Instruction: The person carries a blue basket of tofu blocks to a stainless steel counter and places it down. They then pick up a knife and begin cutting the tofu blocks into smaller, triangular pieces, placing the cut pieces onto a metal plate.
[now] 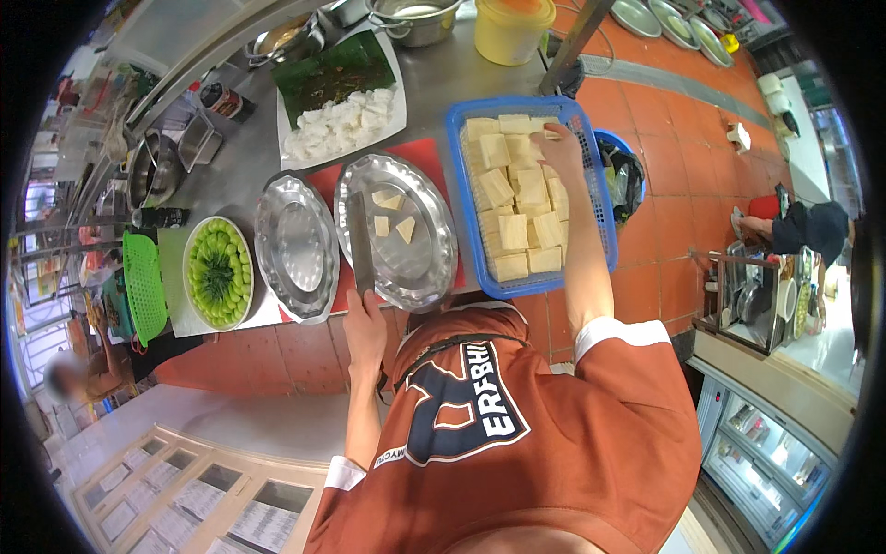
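My left hand (365, 322) grips the handle of a wide-bladed knife (360, 242), whose blade lies over the left part of an oval metal platter (432, 277). Several small pale cut pieces (405, 229), like tofu, rest on that platter. My right hand (559, 147) reaches into the top right of a blue plastic basket (484, 277), its fingers on a pale block. Many rectangular tofu-like blocks (513, 232) are piled in the basket. Another oval metal platter (297, 239) stands to the left. Both platters overlap a red board (422, 156).
A bowl of green vegetables (240, 305) and a green basket (144, 291) stand left. Behind are a white tray (398, 128) with white chunks and leaf, a pot (415, 31) and a yellow bucket (512, 34). A metal post (574, 45) rises near the blue basket. Other people are farther off.
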Motion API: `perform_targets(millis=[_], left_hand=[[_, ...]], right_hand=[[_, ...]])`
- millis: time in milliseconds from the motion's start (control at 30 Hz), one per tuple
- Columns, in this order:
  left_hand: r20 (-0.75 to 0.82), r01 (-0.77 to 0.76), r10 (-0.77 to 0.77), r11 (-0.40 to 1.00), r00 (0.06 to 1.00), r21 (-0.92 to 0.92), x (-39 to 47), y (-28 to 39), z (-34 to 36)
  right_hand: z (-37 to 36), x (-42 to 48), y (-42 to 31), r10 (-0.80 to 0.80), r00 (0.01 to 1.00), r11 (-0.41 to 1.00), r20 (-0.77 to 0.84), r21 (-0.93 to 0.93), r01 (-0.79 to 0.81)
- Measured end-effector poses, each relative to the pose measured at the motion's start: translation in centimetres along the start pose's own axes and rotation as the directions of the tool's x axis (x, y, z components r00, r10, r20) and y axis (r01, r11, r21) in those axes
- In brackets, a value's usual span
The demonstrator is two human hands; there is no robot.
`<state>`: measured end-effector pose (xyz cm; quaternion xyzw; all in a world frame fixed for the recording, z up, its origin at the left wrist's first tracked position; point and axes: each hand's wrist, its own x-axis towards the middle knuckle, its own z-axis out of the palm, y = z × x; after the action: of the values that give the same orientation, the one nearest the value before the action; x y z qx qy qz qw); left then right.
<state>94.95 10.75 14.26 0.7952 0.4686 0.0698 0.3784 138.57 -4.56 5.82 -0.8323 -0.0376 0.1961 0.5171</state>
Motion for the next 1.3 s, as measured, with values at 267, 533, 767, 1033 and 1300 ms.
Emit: perform_targets(millis=[267,533,767,1033,1300], left_hand=[[-0.047,-0.213,0.212,0.977,0.976,-0.012,-0.2,1.6,-2.2],[0.202,-0.493,0.451,0.818,0.869,0.296,1.8,0.0,-3.2],[0.333,-0.521,0.411,0.756,0.849,0.397,1.0,-1.2,-3.5],[0.37,-0.524,0.386,0.733,0.845,0.433,1.4,-2.8,-3.5],[0.194,-0.381,0.336,0.882,0.921,0.278,0.6,-0.4,-4.8]], right_hand=[[3.5,-9.8,-4.9,-0.184,0.832,0.417,0.524,0.808,-0.416],[10.8,-16.5,-0.9,-0.31,0.531,0.545,0.789,0.605,-0.581],[11.6,-17.6,0.5,-0.166,0.428,0.657,0.888,0.424,-0.623],[12.6,-18.7,-0.9,-0.201,0.427,0.593,0.882,0.456,-0.664],[15.0,-19.4,-1.8,-0.044,0.554,0.359,0.832,0.53,-0.768]])
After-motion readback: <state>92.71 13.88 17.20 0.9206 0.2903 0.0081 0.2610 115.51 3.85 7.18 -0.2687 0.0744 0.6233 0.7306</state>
